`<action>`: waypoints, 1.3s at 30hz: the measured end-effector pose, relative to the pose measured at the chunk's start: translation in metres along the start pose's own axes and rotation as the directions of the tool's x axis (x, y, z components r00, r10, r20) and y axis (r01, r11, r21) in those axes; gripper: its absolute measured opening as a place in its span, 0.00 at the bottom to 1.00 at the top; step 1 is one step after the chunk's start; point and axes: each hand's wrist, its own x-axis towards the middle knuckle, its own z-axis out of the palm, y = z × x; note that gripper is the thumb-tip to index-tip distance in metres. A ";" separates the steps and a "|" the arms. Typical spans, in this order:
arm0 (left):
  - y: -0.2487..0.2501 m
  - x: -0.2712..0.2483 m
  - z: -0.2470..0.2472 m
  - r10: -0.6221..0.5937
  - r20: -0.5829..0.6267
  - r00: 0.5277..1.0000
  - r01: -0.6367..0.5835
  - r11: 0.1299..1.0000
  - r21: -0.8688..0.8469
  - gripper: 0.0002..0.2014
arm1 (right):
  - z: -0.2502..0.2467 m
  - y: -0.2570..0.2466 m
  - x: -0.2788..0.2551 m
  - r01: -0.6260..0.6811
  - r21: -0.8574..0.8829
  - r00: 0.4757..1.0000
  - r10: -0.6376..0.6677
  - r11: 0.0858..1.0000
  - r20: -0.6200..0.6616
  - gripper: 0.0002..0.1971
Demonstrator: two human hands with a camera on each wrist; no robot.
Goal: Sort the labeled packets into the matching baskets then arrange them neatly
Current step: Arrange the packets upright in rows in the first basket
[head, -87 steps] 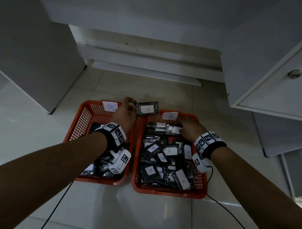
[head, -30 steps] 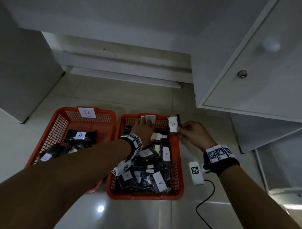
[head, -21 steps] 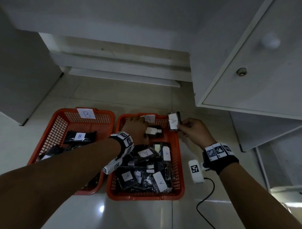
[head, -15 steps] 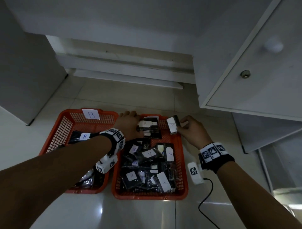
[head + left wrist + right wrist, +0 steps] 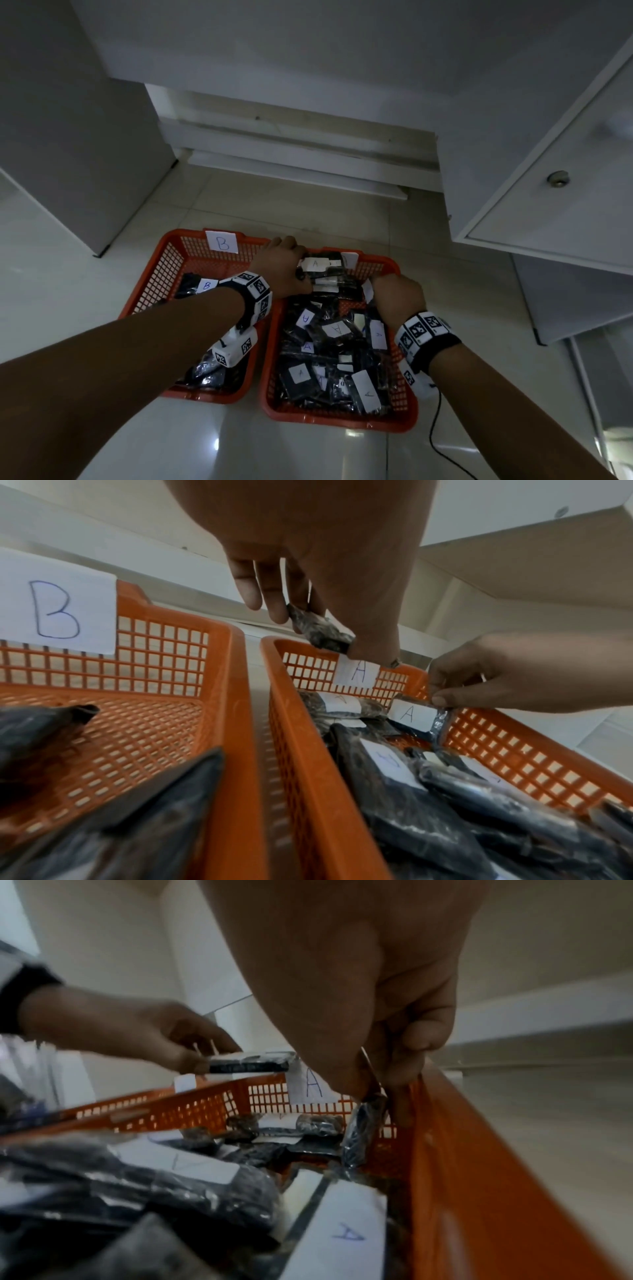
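Two orange mesh baskets sit side by side on the floor: basket B [image 5: 154, 274] on the left and basket A [image 5: 342, 419] on the right. Basket A is full of dark packets with white A labels. My left hand [image 5: 301, 270] grips one dark A packet [image 5: 322, 263] over basket A's far end; the left wrist view shows this held packet [image 5: 318, 631] between thumb and fingers. My right hand [image 5: 380, 284] pinches another A packet [image 5: 411, 712], which stands on edge against the far right wall. The right wrist view shows that upright packet [image 5: 363, 1123]. A B packet [image 5: 205, 285] lies in basket B.
A white cabinet door with a metal knob [image 5: 557, 179] overhangs at the right. A grey cabinet side [image 5: 85, 137] stands at the left, and a white plinth [image 5: 294, 164] runs along the far side. A black cable [image 5: 435, 431] trails on the tiles right of basket A.
My right hand has lowered its A packet from above the far right rim down inside basket A. My left hand has lifted an A packet at the basket's far end.
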 end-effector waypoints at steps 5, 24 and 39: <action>-0.003 -0.002 -0.001 -0.002 -0.011 1.000 0.001 0.999 -0.034 0.39 | -0.006 0.008 0.004 0.005 0.056 1.000 -0.005 0.998 -0.002 0.06; -0.001 -0.008 -0.002 0.130 0.015 0.991 -0.127 0.985 -0.120 0.37 | -0.008 0.023 0.021 0.132 -0.094 0.971 -0.110 0.987 0.211 0.10; 0.055 0.007 0.031 0.237 0.141 0.961 -0.202 0.953 -0.224 0.13 | -0.019 0.017 0.007 0.061 0.554 0.985 -0.142 0.830 0.103 0.17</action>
